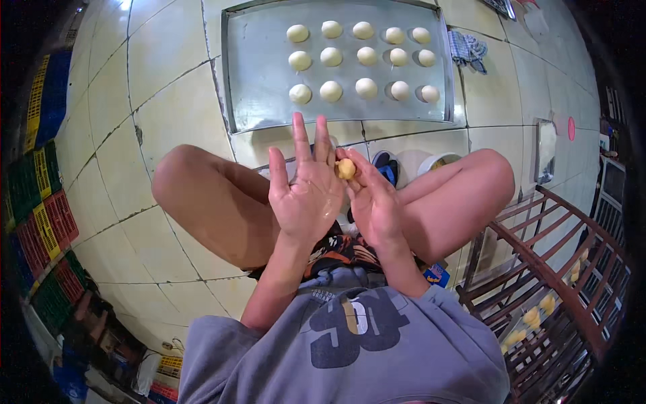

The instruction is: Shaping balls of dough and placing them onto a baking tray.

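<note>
My left hand (pixel 306 198) is palm up with its fingers spread, and its palm looks wet or greasy. Beside it, my right hand (pixel 378 209) pinches a small lumpy yellow ball (pixel 346 169) between its fingertips, close to the edge of the left hand. The ball's exact kind I cannot tell; it looks like filling or dough. Beyond my hands, a wide metal tray (pixel 259 74) lies on the floor. Several smooth, pale dough balls (pixel 366 87) sit on it in three rows, spaced apart.
My bent legs frame both hands. A white bowl (pixel 431 161) is partly hidden behind my right knee, with dark sandals (pixel 386 165) near it. A checked cloth (pixel 469 51) lies beside the tray. A brown rack (pixel 538 252) holds yellow pieces at right; stacked crates (pixel 47 225) stand left.
</note>
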A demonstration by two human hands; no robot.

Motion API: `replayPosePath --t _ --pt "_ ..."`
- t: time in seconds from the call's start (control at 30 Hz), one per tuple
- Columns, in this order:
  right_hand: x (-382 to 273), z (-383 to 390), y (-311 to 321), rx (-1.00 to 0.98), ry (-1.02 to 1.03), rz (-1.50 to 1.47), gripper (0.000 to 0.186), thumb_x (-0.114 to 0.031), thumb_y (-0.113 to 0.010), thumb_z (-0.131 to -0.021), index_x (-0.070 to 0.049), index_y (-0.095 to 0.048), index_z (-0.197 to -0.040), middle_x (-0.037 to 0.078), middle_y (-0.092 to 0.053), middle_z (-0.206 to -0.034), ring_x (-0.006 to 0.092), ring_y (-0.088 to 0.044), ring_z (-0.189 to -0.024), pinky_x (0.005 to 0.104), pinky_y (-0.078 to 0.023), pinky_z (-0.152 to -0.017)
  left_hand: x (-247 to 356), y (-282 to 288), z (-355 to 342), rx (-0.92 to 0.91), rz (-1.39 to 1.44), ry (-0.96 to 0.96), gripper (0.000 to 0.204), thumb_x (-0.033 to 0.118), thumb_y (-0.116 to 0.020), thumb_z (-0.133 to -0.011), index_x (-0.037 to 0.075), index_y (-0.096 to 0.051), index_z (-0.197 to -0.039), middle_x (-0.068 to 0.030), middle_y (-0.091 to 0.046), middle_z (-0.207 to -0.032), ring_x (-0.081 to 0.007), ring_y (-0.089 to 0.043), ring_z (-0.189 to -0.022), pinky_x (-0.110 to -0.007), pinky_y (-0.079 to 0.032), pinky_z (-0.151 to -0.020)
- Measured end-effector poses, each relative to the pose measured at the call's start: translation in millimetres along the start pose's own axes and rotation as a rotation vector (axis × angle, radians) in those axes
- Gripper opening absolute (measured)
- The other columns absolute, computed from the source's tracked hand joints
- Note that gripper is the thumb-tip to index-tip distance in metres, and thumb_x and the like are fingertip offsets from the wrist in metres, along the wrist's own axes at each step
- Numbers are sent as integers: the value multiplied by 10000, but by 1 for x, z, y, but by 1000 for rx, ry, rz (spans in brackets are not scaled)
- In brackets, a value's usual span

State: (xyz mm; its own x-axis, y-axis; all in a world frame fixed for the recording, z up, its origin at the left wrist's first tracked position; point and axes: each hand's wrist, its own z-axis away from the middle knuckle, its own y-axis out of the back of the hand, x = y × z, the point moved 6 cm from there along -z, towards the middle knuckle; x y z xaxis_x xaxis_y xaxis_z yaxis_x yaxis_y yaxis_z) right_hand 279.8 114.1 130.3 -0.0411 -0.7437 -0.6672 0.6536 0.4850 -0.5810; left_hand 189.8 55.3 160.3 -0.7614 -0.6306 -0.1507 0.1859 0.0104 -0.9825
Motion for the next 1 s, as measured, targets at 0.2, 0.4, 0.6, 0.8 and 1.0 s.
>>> replayPosePath --t 0.2,0.4,0.6,0.8,1.0 --pt "24 -3 6 43 -298 -503 390 -111 -455 -1000 36 -454 -1361 174 -545 -1333 261 -514 -1266 330 -442 -1034 56 -5 -8 376 -485 -246 580 496 -263 -1015 185 -310 -1502 -141 -372 -1505 -200 -347 -1379 -351 -260 -1115" --pt "44 20 22 237 -293 -206 355 -81 -526 -977 41 -501 -1310 153 -596 -1235 221 -586 -1161 276 -498 -946 141 85 -52 815 -1754 59 490 333 -527 -949 0 -515 -1309 -207 -551 -1310 -294 -577 -1141 -372 -453 -961" --pt "53 55 37 382 -272 -89 376 -34 -622 -919 50 -528 -1273 139 -625 -1125 186 -645 -981 256 -534 -865 144 181 -80 607 -2484 174 701 285 -777 -706 -39 -513 -1269 -225 -589 -1095 -345 -595 -1020 -402 -492 -905" --pt "50 73 39 424 -261 1 333 -37 -596 -936 38 -540 -1256 139 -618 -1115 180 -627 -980 256 -517 -866 121 193 -73 774 -2564 288 603 217 -771 -696 -21 -532 -1195 -212 -591 -1046 -356 -592 -985 -408 -494 -888" --pt "45 56 31 369 -136 89 339 -18 -604 -922 25 -542 -1252 130 -615 -1132 180 -625 -990 251 -510 -860 124 181 -54 871 -2231 112 454 162 -749 -758 -3 -549 -1131 -164 -600 -1037 -342 -620 -874 -386 -526 -808"
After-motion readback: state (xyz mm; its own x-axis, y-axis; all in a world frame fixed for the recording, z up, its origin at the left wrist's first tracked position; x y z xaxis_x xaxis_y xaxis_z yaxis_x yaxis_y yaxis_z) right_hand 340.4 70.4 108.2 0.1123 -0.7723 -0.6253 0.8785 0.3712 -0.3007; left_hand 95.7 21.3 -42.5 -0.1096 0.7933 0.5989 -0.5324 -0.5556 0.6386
